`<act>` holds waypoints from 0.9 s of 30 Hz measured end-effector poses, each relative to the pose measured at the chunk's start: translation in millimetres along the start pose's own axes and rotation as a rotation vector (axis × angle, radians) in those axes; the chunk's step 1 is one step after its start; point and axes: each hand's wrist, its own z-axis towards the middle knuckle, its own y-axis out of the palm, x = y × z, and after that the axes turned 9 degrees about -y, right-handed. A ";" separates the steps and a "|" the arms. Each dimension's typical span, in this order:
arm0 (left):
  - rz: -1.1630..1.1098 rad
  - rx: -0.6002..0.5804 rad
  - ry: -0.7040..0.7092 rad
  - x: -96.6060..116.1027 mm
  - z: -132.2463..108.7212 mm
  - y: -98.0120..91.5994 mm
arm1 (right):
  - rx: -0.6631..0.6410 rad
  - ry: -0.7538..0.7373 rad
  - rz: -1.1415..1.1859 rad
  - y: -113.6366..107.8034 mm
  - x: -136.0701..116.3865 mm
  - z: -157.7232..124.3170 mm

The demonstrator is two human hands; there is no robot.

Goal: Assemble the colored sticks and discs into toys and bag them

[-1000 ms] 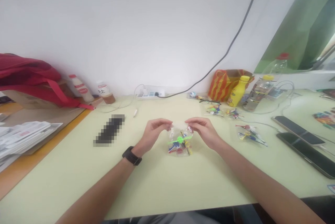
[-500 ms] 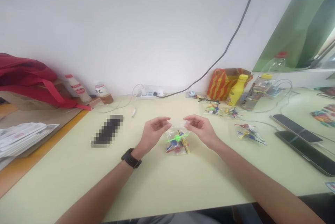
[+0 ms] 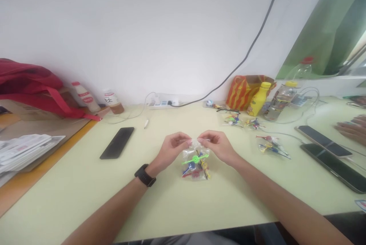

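A clear plastic bag hangs between my two hands, its top edge pinched on both sides. Inside it are small plastic pieces in green, blue, yellow and red; a bright green arrow-shaped piece lies across the upper part. My left hand, with a black watch on its wrist, grips the bag's upper left corner between thumb and fingers. Opposite it, my right hand pinches the upper right corner. The fingertips of both hands are close together at the bag's mouth.
Similar bags of pieces lie to the right, near two phones. A black phone rests at left. Bottles, glasses and a power strip line the wall. Another person's hand is at the right edge.
My hands have come closer together at the bag's top and moved slightly down and nearer, the bag with them. At the far right, another person's hand now shows over the table.
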 end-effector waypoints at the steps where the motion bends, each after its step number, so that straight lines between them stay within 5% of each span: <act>1: 0.001 -0.012 -0.003 -0.6 -0.1 0.8 | -0.003 -0.007 -0.010 1.0 -0.4 -0.4; 17: 0.089 0.076 0.001 -14.0 11.7 -16.0 | -0.010 0.021 0.001 -9.1 9.0 2.5; 27: 0.084 -0.023 -0.002 -9.8 14.0 -26.3 | 0.004 0.109 0.132 -6.2 11.4 3.1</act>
